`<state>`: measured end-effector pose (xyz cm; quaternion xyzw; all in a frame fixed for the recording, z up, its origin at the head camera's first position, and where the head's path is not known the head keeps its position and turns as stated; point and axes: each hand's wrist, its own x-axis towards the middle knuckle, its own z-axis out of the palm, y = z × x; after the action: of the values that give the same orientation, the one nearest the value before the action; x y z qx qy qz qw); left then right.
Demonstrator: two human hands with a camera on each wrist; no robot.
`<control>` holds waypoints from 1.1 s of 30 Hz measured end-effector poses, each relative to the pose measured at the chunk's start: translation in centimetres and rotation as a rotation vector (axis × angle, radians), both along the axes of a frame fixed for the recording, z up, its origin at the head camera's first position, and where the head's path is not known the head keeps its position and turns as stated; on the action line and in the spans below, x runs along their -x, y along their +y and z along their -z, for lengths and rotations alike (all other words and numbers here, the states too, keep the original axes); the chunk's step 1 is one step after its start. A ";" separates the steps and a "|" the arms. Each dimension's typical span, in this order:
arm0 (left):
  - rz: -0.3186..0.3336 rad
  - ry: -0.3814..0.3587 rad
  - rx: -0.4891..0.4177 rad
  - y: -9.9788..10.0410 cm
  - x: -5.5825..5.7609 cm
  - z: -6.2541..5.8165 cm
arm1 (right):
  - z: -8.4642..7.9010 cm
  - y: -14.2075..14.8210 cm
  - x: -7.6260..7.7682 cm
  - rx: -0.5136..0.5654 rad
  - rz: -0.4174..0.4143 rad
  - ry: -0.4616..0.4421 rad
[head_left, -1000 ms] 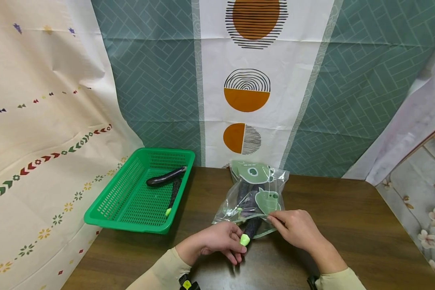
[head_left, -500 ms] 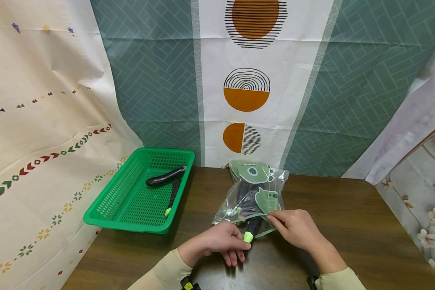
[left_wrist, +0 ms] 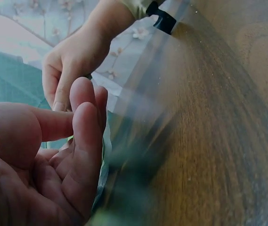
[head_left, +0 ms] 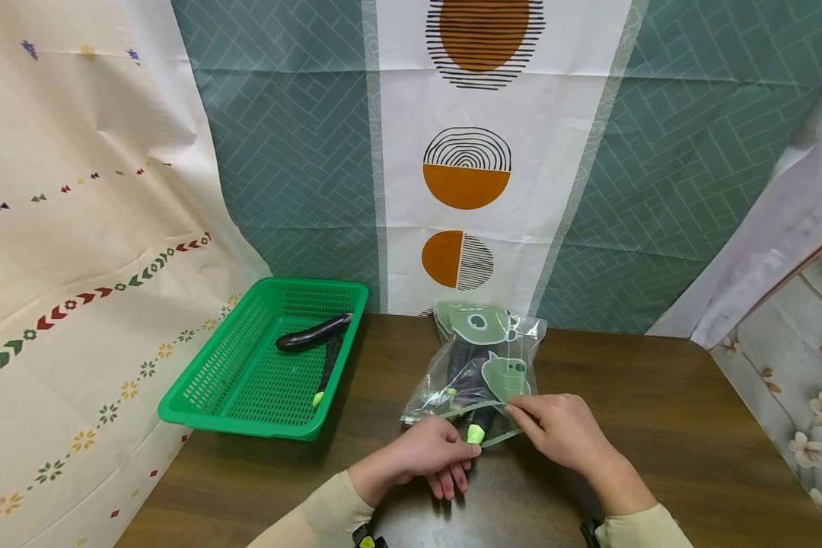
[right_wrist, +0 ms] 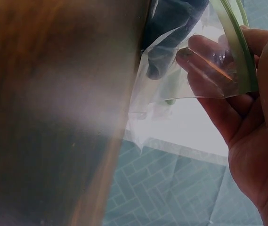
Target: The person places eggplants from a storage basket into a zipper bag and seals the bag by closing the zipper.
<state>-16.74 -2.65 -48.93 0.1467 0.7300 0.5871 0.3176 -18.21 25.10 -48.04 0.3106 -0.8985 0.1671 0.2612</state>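
"What's over on the left?"

"A green basket [head_left: 267, 388] on the bench [head_left: 651, 426]. A glossy eggplant [head_left: 308, 336] lies in it, and a second eggplant [head_left: 326, 371], green at one end, lies by the right wall."

"And the left hand [head_left: 433, 458]?"

"Its thumb and fingers pinch the held eggplant [head_left: 476, 433] by the bright green end. The dark part reaches in through the mouth of the clear bag [head_left: 507, 377]."

"Anything else in there?"

"Dark purple shapes [head_left: 460, 365] show through the plastic."

"The right hand [head_left: 567, 430]?"

"Thumb and fingers grip the bag's edge at the right of its opening."
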 end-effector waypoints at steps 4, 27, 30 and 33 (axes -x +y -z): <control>-0.015 -0.013 -0.024 0.3 0.1 0.1 | 0.0 0.0 0.0 0.000 0.001 0.006; -0.016 -0.250 -0.279 0.9 0.7 0.2 | 0.1 0.0 0.1 0.011 -0.018 0.021; 0.002 -0.266 -0.290 0.9 0.7 0.2 | 0.1 0.1 0.1 0.010 -0.012 0.009; 0.020 -0.275 -0.295 0.9 0.7 0.2 | 0.1 0.1 0.1 0.010 -0.010 0.007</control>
<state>-17.44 -1.70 -49.13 0.1171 0.5844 0.6989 0.3953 -18.28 25.17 -48.13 0.3144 -0.8952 0.1721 0.2650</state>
